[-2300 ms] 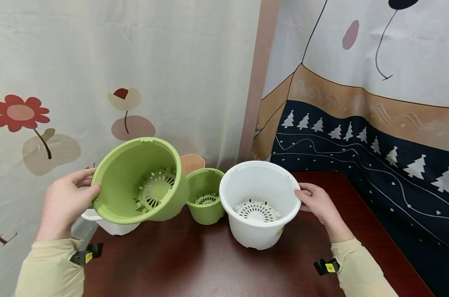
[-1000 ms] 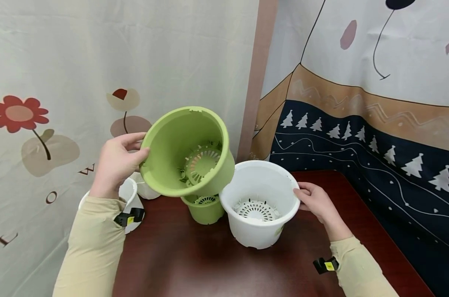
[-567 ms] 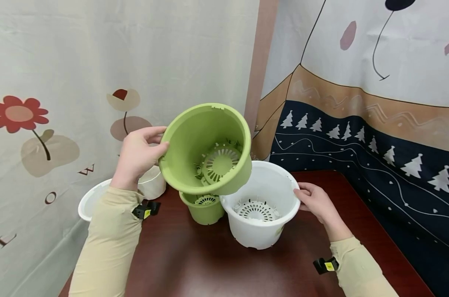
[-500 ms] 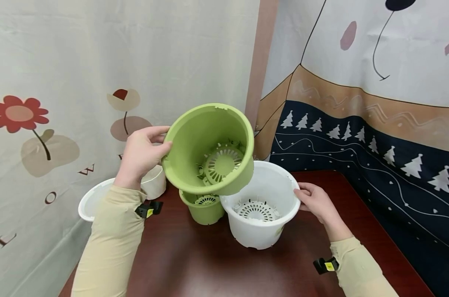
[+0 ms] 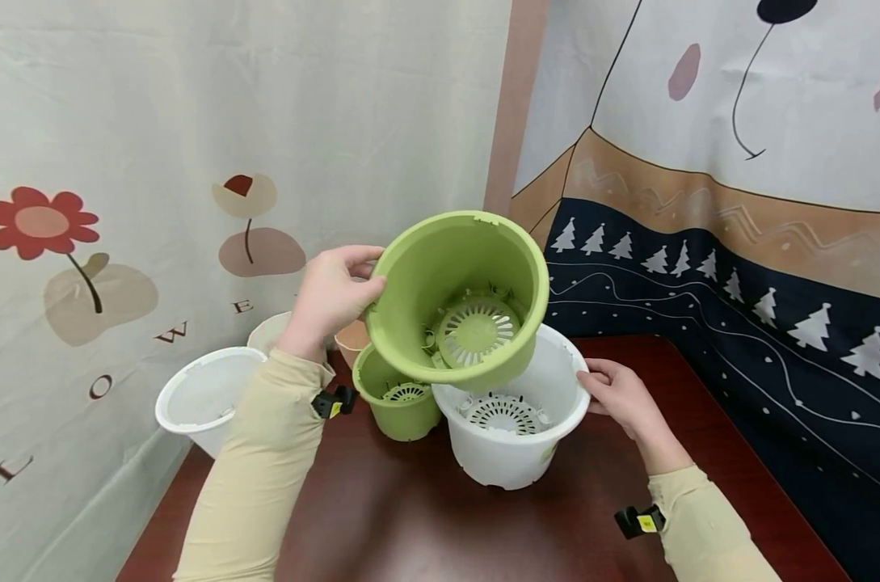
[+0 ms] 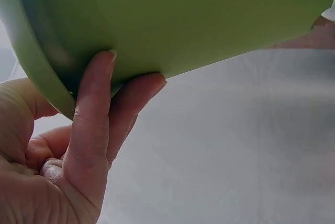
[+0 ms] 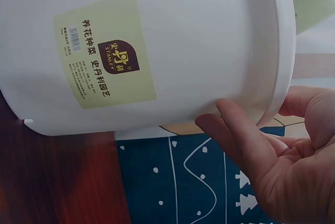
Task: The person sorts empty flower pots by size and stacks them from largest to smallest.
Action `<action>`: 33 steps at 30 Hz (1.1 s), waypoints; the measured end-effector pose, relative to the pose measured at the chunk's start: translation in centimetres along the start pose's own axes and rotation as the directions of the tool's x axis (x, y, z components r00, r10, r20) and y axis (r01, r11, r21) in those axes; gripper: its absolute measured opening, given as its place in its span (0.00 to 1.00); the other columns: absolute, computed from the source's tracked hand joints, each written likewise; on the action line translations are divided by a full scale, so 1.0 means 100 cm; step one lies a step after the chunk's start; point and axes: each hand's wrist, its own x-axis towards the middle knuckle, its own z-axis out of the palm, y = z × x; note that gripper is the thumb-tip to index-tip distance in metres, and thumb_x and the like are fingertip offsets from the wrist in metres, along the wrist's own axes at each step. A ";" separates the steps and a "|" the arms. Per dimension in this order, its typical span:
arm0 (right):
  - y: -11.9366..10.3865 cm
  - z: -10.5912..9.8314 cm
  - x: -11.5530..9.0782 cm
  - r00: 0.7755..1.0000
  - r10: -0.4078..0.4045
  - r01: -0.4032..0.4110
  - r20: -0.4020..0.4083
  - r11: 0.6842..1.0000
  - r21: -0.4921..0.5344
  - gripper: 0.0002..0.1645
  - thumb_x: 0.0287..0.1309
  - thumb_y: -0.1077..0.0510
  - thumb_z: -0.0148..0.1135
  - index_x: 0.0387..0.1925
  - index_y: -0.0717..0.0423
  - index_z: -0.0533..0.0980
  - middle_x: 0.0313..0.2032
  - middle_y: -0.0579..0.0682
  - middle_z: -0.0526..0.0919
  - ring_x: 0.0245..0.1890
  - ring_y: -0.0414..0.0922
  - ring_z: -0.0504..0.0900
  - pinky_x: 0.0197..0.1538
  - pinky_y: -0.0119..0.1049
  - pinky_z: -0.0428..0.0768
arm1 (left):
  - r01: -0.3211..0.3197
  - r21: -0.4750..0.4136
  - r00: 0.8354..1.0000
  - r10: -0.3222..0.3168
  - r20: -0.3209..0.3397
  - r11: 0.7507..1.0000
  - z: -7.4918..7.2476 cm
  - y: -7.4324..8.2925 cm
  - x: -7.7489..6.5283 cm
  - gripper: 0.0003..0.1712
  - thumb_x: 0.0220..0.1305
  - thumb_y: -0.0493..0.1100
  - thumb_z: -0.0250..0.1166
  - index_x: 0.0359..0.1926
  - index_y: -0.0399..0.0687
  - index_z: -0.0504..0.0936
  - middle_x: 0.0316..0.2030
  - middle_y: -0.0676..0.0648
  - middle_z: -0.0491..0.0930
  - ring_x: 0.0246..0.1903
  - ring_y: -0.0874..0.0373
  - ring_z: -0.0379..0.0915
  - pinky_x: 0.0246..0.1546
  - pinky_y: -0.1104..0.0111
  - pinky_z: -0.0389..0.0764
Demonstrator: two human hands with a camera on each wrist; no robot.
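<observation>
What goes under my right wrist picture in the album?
The right grip holds a white pot by its rim, pale green label showing.

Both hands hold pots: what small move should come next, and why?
Perhaps the left hand should ease the tilted large green pot rightward over the white pot that the right hand holds: in the head view, the green one overlaps it only partly.

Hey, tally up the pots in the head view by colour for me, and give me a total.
Green pots: 2, a large one in the left hand and a smaller one
White pots: 2, one gripped by the right hand and one partly behind the left sleeve
Cream pots: 1, partly hidden
Peach pots: 1, mostly hidden
Total: 6
</observation>
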 end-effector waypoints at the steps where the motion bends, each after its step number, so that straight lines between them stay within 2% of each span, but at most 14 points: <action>1: 0.000 0.000 0.000 1.000 -0.002 0.002 0.002 1.000 0.002 0.32 0.73 0.57 0.53 0.67 0.75 0.60 0.56 0.73 0.75 0.47 0.58 0.84 0.45 0.43 0.84 | 0.001 -0.006 1.000 -0.001 0.006 1.000 0.003 0.000 0.001 0.25 0.61 0.32 0.60 0.61 0.37 0.78 0.39 0.36 0.84 0.24 0.56 0.82 0.23 0.64 0.85; 6: 0.002 -0.001 0.001 1.000 -0.011 0.011 0.004 1.000 0.010 0.32 0.73 0.57 0.53 0.67 0.76 0.60 0.56 0.74 0.75 0.47 0.58 0.84 0.45 0.42 0.84 | 0.011 -0.038 1.000 -0.010 0.026 0.999 0.017 0.003 0.002 0.25 0.61 0.31 0.60 0.61 0.37 0.78 0.38 0.37 0.84 0.24 0.53 0.83 0.23 0.62 0.85; 11: 0.002 -0.002 0.002 1.000 -0.016 0.016 0.007 1.000 0.021 0.31 0.73 0.58 0.53 0.67 0.76 0.60 0.56 0.75 0.75 0.48 0.61 0.83 0.45 0.43 0.84 | 0.015 -0.008 0.999 -0.014 0.036 1.000 0.030 0.003 0.003 0.26 0.60 0.31 0.61 0.61 0.38 0.78 0.38 0.38 0.85 0.25 0.53 0.82 0.23 0.64 0.85; 15: 0.003 -0.001 0.002 1.000 -0.018 0.018 0.008 1.000 0.021 0.31 0.73 0.59 0.52 0.67 0.77 0.60 0.55 0.75 0.75 0.47 0.60 0.84 0.45 0.42 0.84 | 0.023 0.007 0.998 -0.024 0.053 1.000 0.041 -0.003 0.005 0.26 0.59 0.31 0.61 0.61 0.37 0.78 0.38 0.39 0.85 0.24 0.54 0.82 0.22 0.65 0.84; 22: 0.004 -0.002 0.002 1.000 -0.024 0.024 0.011 1.000 0.018 0.31 0.73 0.58 0.53 0.67 0.77 0.60 0.55 0.75 0.75 0.47 0.58 0.84 0.44 0.42 0.84 | 0.024 0.022 0.997 -0.025 0.074 0.999 0.061 -0.015 0.010 0.25 0.58 0.30 0.62 0.58 0.35 0.79 0.37 0.37 0.85 0.20 0.56 0.80 0.21 0.61 0.84; 29: 0.005 -0.002 0.003 0.999 -0.034 0.034 0.014 0.999 0.031 0.31 0.73 0.59 0.52 0.67 0.77 0.60 0.55 0.76 0.75 0.45 0.55 0.85 0.44 0.42 0.84 | 0.049 0.047 0.995 -0.052 0.081 0.998 0.077 -0.023 0.012 0.25 0.57 0.29 0.62 0.58 0.34 0.79 0.36 0.37 0.85 0.19 0.57 0.78 0.18 0.67 0.82; 33: 0.004 -0.001 0.002 0.999 -0.033 0.032 0.012 0.999 0.030 0.31 0.73 0.58 0.52 0.67 0.77 0.59 0.56 0.75 0.74 0.45 0.54 0.85 0.44 0.41 0.84 | 0.059 0.075 0.994 -0.066 0.090 0.995 0.085 -0.028 0.012 0.26 0.56 0.29 0.60 0.59 0.33 0.78 0.36 0.37 0.84 0.19 0.57 0.78 0.19 0.66 0.83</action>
